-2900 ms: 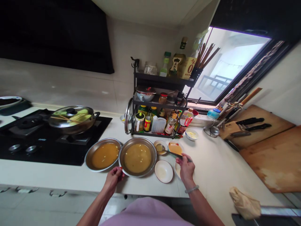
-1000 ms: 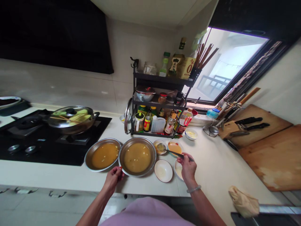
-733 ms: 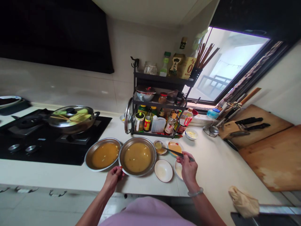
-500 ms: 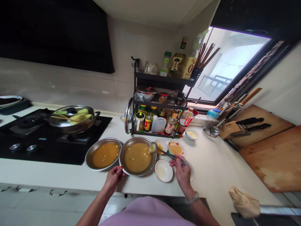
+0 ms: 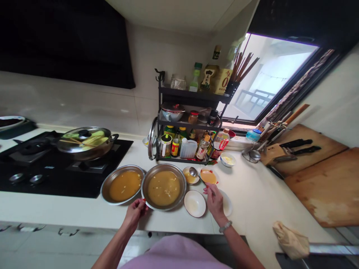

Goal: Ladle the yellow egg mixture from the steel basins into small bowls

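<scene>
Across the white tabletop (image 5: 252, 209) before you stand two round silver metal basins (image 5: 104, 191) of brownish liquid, and to their right five small bowls and dishes (image 5: 187, 204). Your two hands are apart: your left hand (image 5: 136, 210) pinches the near rim of the right basin (image 5: 183, 183), while your right hand (image 5: 215, 201) is closed around one dark-handled metal spoon (image 5: 193, 172). Half a second ago its scoop tipped over that basin; now it is at the small pale bowl (image 5: 184, 178) of yellow liquid just beside, and more pale flecks show in the basin.
</scene>
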Action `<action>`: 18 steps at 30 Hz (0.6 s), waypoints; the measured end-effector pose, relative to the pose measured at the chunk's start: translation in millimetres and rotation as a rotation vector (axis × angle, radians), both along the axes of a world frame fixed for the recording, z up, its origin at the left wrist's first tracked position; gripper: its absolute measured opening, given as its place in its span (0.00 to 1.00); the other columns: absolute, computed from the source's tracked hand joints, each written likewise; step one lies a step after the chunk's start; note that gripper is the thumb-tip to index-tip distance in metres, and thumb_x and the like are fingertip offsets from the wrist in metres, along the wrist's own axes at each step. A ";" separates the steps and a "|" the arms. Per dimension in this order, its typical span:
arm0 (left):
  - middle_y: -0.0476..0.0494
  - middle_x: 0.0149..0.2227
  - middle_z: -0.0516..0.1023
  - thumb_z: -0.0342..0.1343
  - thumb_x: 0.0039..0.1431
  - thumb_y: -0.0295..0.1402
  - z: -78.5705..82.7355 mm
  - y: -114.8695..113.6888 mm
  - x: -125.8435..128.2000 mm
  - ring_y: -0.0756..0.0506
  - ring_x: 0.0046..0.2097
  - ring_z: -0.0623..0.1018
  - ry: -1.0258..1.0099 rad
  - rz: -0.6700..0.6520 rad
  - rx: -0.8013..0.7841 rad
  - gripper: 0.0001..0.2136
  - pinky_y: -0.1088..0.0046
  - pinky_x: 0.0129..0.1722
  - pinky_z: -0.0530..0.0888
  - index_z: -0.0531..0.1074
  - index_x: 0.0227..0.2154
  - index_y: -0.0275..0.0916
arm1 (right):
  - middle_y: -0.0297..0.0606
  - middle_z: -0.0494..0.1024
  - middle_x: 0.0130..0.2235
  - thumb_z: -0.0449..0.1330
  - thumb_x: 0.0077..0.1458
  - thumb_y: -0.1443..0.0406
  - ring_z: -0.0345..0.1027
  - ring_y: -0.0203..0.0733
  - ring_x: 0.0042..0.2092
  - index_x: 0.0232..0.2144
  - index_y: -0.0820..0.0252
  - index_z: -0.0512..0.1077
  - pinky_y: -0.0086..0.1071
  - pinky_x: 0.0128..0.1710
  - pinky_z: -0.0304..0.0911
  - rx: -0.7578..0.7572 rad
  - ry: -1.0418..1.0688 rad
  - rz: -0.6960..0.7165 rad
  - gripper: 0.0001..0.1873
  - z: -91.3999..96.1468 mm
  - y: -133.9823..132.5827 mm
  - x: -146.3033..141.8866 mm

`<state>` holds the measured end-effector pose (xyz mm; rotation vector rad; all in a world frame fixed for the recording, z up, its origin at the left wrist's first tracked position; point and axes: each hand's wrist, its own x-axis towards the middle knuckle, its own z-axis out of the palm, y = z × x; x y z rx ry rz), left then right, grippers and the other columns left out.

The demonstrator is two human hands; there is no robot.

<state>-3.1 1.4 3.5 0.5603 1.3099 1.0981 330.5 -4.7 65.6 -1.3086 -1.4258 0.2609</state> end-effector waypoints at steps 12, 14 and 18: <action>0.53 0.15 0.70 0.65 0.34 0.44 -0.6 -0.1 0.3 0.54 0.19 0.67 -0.006 0.019 0.007 0.18 0.78 0.22 0.64 0.64 0.20 0.38 | 0.31 0.74 0.21 0.59 0.47 0.56 0.72 0.40 0.22 0.34 0.61 0.68 0.32 0.24 0.69 -0.186 0.807 -0.291 0.15 -22.3 17.1 1.6; 0.53 0.15 0.70 0.65 0.34 0.45 -1.0 0.1 0.1 0.54 0.19 0.67 0.002 0.017 0.013 0.19 0.78 0.22 0.64 0.64 0.20 0.38 | 0.30 0.74 0.21 0.60 0.45 0.57 0.71 0.39 0.22 0.33 0.61 0.68 0.31 0.24 0.69 -0.178 0.882 -0.295 0.15 -16.8 17.6 3.0; 0.53 0.15 0.70 0.65 0.34 0.45 -0.2 0.2 -0.1 0.54 0.18 0.67 0.016 0.000 0.016 0.19 0.79 0.21 0.63 0.64 0.20 0.38 | 0.31 0.75 0.23 0.61 0.42 0.58 0.71 0.38 0.22 0.32 0.61 0.69 0.29 0.22 0.68 -0.165 0.910 -0.295 0.15 -6.7 14.9 5.5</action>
